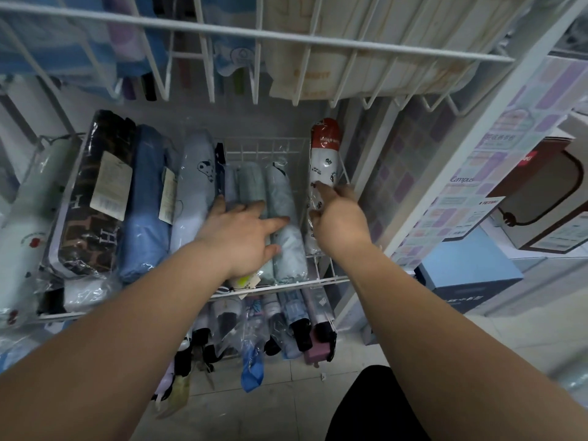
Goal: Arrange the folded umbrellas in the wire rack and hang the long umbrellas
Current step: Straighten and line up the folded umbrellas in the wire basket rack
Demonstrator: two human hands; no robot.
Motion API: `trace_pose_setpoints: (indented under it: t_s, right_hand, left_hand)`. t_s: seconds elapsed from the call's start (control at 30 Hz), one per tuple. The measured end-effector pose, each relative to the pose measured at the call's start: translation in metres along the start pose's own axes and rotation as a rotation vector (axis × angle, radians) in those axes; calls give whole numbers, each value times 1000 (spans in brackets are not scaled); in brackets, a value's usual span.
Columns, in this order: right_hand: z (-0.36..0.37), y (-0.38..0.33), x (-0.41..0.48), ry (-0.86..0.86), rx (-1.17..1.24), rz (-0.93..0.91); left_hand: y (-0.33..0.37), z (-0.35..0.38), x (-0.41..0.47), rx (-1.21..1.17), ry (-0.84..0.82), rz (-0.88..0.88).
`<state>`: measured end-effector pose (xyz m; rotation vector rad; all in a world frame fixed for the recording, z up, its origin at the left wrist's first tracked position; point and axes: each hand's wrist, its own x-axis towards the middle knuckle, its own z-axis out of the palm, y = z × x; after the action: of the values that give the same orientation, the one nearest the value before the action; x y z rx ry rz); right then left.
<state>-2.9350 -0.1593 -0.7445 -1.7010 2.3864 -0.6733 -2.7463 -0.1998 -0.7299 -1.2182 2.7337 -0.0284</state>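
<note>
Folded umbrellas in clear sleeves lie side by side in the white wire rack (pixel 321 280). My left hand (pixel 245 233) lies flat with spread fingers on the pale green folded umbrellas (pixel 280 192) in the rack's middle. My right hand (pixel 339 214) grips the red-and-white folded umbrella (pixel 324 154), which stands tilted along the rack's right wall. To the left lie a grey-white umbrella (pixel 194 186), a blue one (pixel 146 205), a brown patterned one (pixel 95 198) and a white one (pixel 28 224).
An upper wire shelf (pixel 286 36) with blue and cream packaged goods overhangs the rack. A lower tier (pixel 270 326) holds several more folded umbrellas. Right of the rack stand a white post with printed posters (pixel 471 173), boxes (pixel 541 192) and a blue box (pixel 467 268).
</note>
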Motion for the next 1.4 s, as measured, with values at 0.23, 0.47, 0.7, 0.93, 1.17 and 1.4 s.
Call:
trace_pose_setpoints:
  t_s: [0.23,0.47,0.7,0.93,1.17,1.4]
  right_hand:
    - [16,-3,6,-100,133,133]
    - [-12,7,-1,-247,23,6]
    - [8,8,-12,-258,127,84]
    - [11,6,-15,-406,-31,27]
    - [13,-5,-16,-314,-184,-2]
    - [-3,-67,-15,-75,8,-210]
  left_hand:
    - [5,4,10,-88,-112,-17]
    - [5,1,5,-134,-74,-42]
    - [6,-2,1,-187,-68,-70]
    - [10,-5,-2,-147,-50,-76]
    - [-2,-11,-43,-104,168,-88]
    - [-44,-20,-88,39,469,-309]
